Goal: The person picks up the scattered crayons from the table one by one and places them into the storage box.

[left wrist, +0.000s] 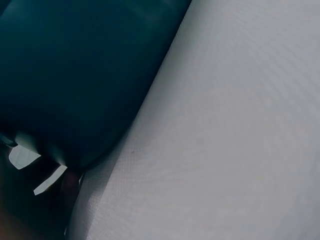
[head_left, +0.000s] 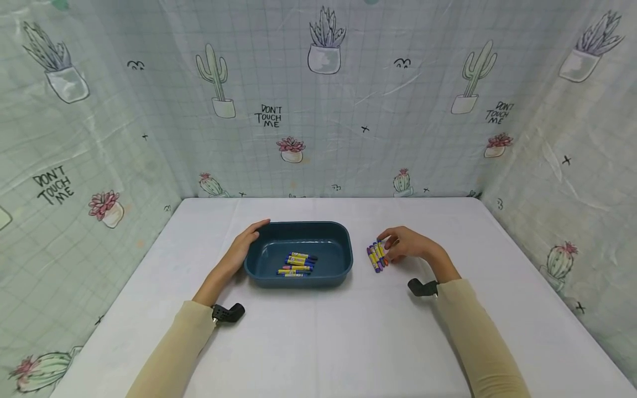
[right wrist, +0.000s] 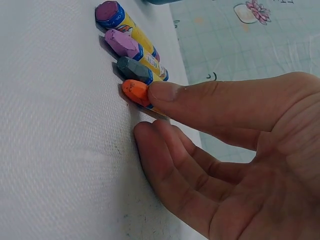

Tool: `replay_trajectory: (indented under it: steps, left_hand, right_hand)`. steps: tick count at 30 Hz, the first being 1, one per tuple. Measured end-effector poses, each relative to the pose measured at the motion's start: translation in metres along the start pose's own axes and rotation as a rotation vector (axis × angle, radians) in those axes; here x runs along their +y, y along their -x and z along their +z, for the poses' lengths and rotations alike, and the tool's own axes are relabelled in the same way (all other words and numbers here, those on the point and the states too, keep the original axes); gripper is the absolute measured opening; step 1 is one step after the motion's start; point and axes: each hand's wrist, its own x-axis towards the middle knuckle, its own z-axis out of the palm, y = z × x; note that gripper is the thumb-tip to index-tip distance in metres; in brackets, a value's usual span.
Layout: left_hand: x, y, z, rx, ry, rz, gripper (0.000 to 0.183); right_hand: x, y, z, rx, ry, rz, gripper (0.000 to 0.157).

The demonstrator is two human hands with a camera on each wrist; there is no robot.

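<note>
Right wrist view shows my right hand [head_left: 407,243] with thumb on the orange oil pastel [right wrist: 134,91], pinched or not I cannot tell, right of the blue tray [head_left: 298,282] my left hand [head_left: 241,250] grips; likely light and brittle, it wants gentle mid-length holding.

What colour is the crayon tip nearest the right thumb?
Orange; that crayon tip shows best in the right wrist view.

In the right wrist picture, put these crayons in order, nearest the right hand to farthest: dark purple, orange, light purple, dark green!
1. Orange crayon: touching the right hand.
2. Dark green crayon: beside the orange one.
3. Light purple crayon: next along the row.
4. Dark purple crayon: row's far end.
</note>
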Motion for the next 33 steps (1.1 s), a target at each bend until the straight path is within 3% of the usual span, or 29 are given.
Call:
replay_trajectory:
  steps: [4, 11, 12, 16, 24, 33]
  left_hand:
    - [0.014, 0.006, -0.001, -0.005, -0.001, -0.003, 0.049]
    - [-0.028, -0.008, 0.002, 0.025, -0.002, 0.028, 0.049]
    - [-0.028, -0.008, 0.001, 0.024, 0.0, 0.024, 0.049]
    - [-0.021, -0.006, 0.001, 0.013, 0.018, 0.009, 0.049]
    - [0.011, 0.008, -0.004, -0.017, -0.018, -0.002, 0.049]
    - [0.013, 0.013, -0.005, -0.018, -0.004, -0.004, 0.049]
  right_hand:
    - [-0.002, 0.002, 0.0, 0.001, 0.009, -0.011, 0.061]
    - [-0.005, 0.005, 0.005, -0.01, -0.002, -0.017, 0.062]
    - [-0.005, 0.005, 0.006, -0.008, -0.005, -0.016, 0.062]
    - [-0.005, 0.005, 0.008, 0.004, -0.011, -0.007, 0.061]
    - [-0.007, 0.006, 0.011, 0.017, -0.034, -0.001, 0.058]
    - [-0.006, 0.011, 0.014, 0.021, -0.107, -0.031, 0.057]
